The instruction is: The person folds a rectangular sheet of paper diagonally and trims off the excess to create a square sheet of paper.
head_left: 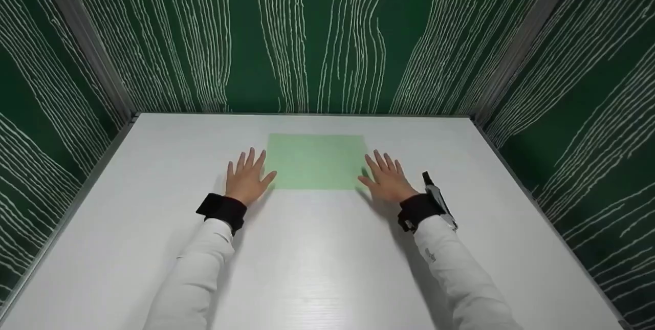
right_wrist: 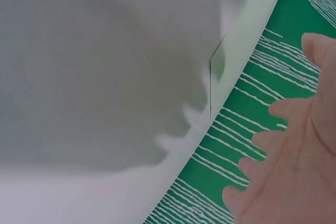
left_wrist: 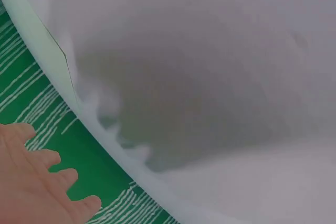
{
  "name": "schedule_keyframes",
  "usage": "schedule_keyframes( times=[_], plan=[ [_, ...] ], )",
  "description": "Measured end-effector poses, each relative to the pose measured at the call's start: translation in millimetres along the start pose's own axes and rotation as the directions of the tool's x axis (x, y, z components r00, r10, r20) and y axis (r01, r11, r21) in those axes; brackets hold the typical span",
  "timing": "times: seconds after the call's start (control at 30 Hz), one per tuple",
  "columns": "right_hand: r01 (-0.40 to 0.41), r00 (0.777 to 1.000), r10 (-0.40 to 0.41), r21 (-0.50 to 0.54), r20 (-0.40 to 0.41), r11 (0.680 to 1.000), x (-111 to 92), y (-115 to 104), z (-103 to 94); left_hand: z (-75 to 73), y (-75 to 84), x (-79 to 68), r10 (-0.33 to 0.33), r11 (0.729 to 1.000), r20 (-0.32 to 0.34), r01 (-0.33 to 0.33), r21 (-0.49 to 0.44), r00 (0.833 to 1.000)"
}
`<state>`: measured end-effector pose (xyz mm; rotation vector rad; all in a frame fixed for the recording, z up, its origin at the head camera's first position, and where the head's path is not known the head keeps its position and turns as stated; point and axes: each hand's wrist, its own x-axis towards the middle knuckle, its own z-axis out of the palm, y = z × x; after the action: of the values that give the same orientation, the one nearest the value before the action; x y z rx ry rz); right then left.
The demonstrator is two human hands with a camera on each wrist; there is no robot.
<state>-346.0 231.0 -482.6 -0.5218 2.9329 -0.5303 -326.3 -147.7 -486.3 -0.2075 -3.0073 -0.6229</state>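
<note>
A flat light-green sheet (head_left: 316, 162) lies toward the back of the white table. My left hand (head_left: 246, 180) is beside its left edge, palm down, fingers spread, the thumb overlapping the sheet's edge in the head view. Across from it my right hand (head_left: 388, 180) is by the right edge, fingers likewise spread and holding nothing. Each wrist view shows its hand with extended fingers above the table, casting a finger-shaped shadow. A corner of the green sheet (left_wrist: 50, 51) shows at the left wrist view's upper left, and another part of the sheet (right_wrist: 236, 51) in the right wrist view.
The white table (head_left: 317, 253) reaches back to a green wall (head_left: 245, 64) with white wavy lines. Similar green panels stand on both sides, with grey posts (head_left: 87, 38) at the corners. Black bands (head_left: 420, 211) with devices sit on both wrists, over white sleeves.
</note>
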Motion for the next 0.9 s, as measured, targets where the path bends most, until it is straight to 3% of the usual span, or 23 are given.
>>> schedule_keyframes(
  times=[0.3, 0.6, 0.9],
  plan=[
    [0.042, 0.990, -0.042, 0.003, 0.137, 0.999, 15, -20, 6.8, 12.1, 26.9, 6.7, 0.011, 1.000, 0.092, -0.009, -0.023, 0.996],
    [0.088, 0.975, -0.087, 0.000, 0.204, 0.996, 29, -35, 15.0, 30.0, 47.0, 9.4, 0.023, 1.000, 0.248, -0.018, -0.022, 0.968],
    [0.090, 0.968, -0.083, -0.017, 0.239, 0.996, 32, -36, 17.1, 36.7, 54.2, 9.5, 0.022, 0.999, 0.269, -0.015, -0.029, 0.963]
  ],
)
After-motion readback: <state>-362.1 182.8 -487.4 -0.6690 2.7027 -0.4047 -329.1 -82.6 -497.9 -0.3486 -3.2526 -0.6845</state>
